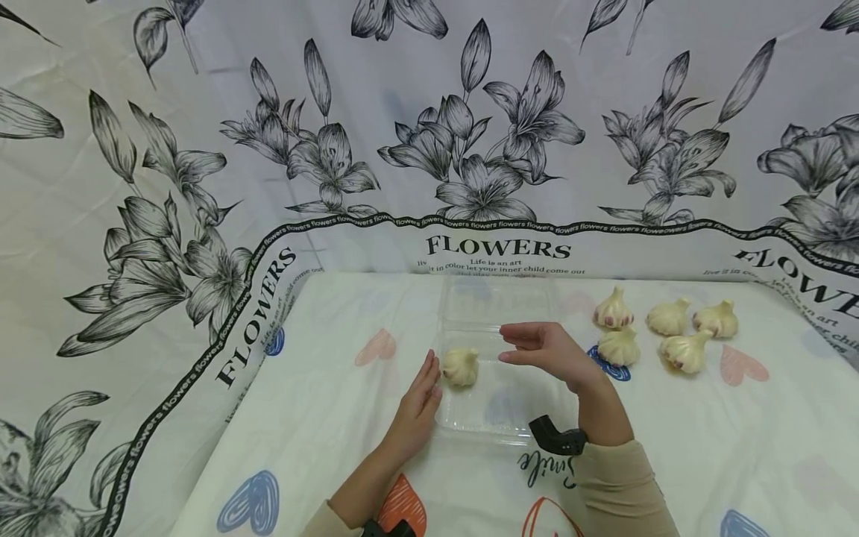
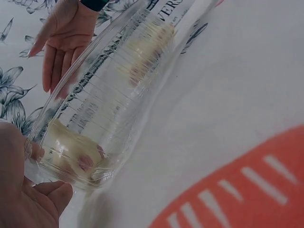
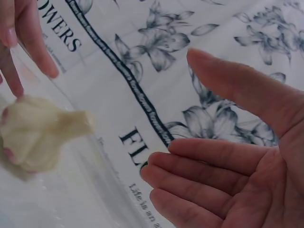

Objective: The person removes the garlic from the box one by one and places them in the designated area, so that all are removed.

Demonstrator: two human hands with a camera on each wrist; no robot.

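Note:
A clear plastic box (image 1: 490, 429) lies on the cloth in the head view, its lid (image 1: 496, 298) folded open toward the back. One garlic bulb (image 1: 461, 367) sits inside at the left. My left hand (image 1: 414, 418) rests along the box's left side with its fingers extended, close to that bulb. In the left wrist view the same bulb (image 2: 76, 154) shows through the transparent wall. Over the right half of the box hovers my right hand (image 1: 546, 354), thumb and fingers apart, holding nothing. The right wrist view shows its palm (image 3: 251, 185) and the garlic bulb (image 3: 42, 133) beyond its fingertips.
Several garlic bulbs (image 1: 684, 352) are grouped on the cloth right of the box. The white tablecloth (image 1: 322, 418) carries printed hearts. A flower-print curtain (image 1: 335, 186) hangs behind the table.

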